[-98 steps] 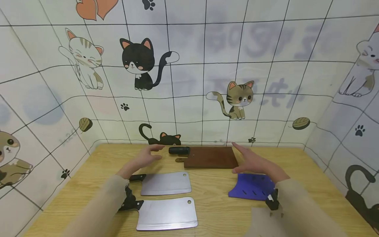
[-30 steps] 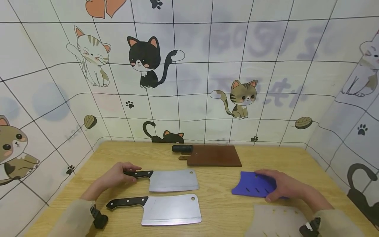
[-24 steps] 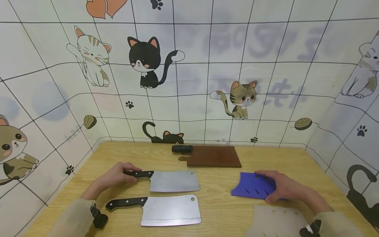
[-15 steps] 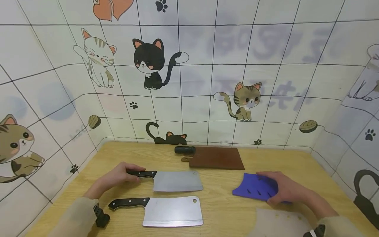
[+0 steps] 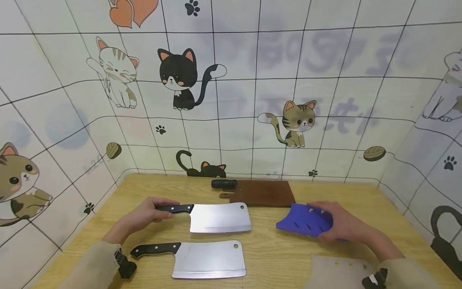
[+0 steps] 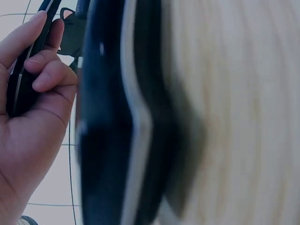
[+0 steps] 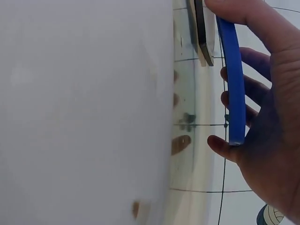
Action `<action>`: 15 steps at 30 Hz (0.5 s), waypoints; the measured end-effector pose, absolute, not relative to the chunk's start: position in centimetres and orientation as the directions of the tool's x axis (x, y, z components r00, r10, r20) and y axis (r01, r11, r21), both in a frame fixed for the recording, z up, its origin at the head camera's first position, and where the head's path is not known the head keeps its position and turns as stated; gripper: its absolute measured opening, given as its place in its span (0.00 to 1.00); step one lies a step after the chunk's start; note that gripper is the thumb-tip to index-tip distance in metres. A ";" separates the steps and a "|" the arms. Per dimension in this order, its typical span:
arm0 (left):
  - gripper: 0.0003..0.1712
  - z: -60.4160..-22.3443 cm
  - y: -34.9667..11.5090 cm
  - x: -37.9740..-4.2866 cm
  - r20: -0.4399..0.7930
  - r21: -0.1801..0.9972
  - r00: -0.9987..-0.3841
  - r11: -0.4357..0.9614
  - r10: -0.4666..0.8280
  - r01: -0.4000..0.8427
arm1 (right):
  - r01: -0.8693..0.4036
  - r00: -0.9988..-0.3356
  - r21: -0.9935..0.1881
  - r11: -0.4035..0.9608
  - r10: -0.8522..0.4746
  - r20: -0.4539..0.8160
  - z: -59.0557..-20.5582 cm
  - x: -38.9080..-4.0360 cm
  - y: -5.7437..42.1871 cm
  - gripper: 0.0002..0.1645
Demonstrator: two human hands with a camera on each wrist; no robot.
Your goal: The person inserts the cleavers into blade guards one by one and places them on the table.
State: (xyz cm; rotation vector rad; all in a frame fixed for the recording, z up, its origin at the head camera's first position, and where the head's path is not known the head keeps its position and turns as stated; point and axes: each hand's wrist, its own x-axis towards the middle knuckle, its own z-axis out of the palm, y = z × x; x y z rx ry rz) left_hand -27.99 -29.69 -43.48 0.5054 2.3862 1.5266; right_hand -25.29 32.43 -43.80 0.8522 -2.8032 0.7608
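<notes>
My left hand (image 5: 144, 214) grips the black handle of the farther cleaver (image 5: 220, 218), whose broad blade faces up and points right. In the left wrist view, the fingers and thumb close round that handle (image 6: 24, 77). My right hand (image 5: 348, 224) holds the right part of a blue knife sheath (image 5: 306, 220) with slots and a curved left end. In the right wrist view, the thumb and fingers span the edge of the blue sheath (image 7: 234, 84), raised off the table. Its left end faces the blade tip, with a gap between.
A second cleaver (image 5: 209, 259) lies nearer on the table. A pale sheath (image 5: 339, 271) lies below my right hand, partly covered by the right sleeve. At the back, a brown sheath (image 5: 265, 193) has a black handle (image 5: 223, 184) on its left. Walls with cat drawings enclose the table.
My hands have come back from beside the brown sheath to the cleaver and blue sheath. In the last half second both things have risen slightly; the sheath has shifted left.
</notes>
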 end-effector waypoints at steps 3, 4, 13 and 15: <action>0.29 -43.3 -29.1 -28.1 -0.048 0.923 -0.901 0.364 0.431 0.125 | -0.557 -0.830 -0.437 0.706 -0.495 0.257 -43.5 -25.5 31.8 0.56; 0.29 -43.2 -28.8 -28.1 -0.054 0.925 -0.901 0.362 0.431 0.118 | -0.562 -0.826 -0.441 0.700 -0.500 0.260 -43.4 -25.5 31.5 0.56; 0.29 -42.6 -26.6 -28.4 -0.046 0.913 -0.919 0.390 0.392 0.120 | -0.603 -0.796 -0.446 0.662 -0.535 0.283 -42.6 -25.4 29.7 0.58; 0.29 -42.6 -26.0 -28.5 -0.039 0.917 -0.924 0.381 0.380 0.118 | -0.609 -0.791 -0.446 0.656 -0.540 0.286 -42.6 -25.4 29.4 0.59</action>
